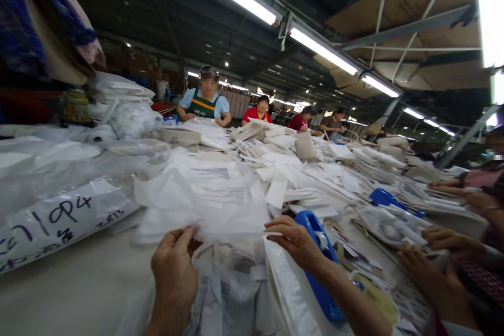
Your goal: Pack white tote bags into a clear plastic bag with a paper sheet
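Note:
A frosted plastic bag [236,215] with lines of dark printed text lies spread in front of me. My left hand [175,273] pinches the near left corner of this bag between thumb and fingers. At the bag's near right corner is my right hand [297,244], its fingers bent together on the edge. Below the bag, close to my body, are folded pale fabric pieces [240,268] in clear wrapping. A stack of white plastic bags [289,289] lies beneath my right hand, and a blue tape dispenser [321,268] stands just beyond that wrist.
A large plastic package with handwriting [66,215] lies at left. Heaps of pale fabric items [299,147] and bags cover the table further off. A second blue dispenser [394,202] sits at right, near a co-worker's hands [437,273]. Several people work across the table.

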A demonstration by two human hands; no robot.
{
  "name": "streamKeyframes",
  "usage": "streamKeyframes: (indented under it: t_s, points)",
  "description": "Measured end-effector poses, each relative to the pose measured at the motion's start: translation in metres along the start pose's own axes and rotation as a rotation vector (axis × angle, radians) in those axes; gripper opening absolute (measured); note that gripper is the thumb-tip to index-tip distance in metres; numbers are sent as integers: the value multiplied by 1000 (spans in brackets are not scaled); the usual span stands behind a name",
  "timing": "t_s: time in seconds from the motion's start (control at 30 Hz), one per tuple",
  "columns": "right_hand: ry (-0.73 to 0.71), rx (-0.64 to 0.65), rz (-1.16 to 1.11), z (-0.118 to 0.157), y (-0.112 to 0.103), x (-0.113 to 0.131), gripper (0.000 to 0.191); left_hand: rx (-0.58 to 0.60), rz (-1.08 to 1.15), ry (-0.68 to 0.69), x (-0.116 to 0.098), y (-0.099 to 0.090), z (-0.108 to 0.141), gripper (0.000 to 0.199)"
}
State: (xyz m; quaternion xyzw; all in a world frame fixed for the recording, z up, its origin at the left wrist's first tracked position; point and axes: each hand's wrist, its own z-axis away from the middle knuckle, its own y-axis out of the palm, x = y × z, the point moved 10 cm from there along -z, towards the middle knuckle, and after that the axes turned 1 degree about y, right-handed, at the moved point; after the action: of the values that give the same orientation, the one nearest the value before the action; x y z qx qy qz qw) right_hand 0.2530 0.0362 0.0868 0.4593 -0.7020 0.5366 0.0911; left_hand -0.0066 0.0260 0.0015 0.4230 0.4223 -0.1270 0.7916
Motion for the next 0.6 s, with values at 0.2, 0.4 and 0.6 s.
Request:
streamKeyframes:
  t_s: [0.2,0.4,0.6]
  points:
    - [180,-155,-145,-8,-2,-9,26,-17,56,23,-3,-1,-5,26]
    - [262,-132,-191,-7,1,-20,21,-6,4,48,-5,-2,-6,27]
    - [-36,-244,174,10,-22,43,25,66,-220,122,-4,1,2,29]
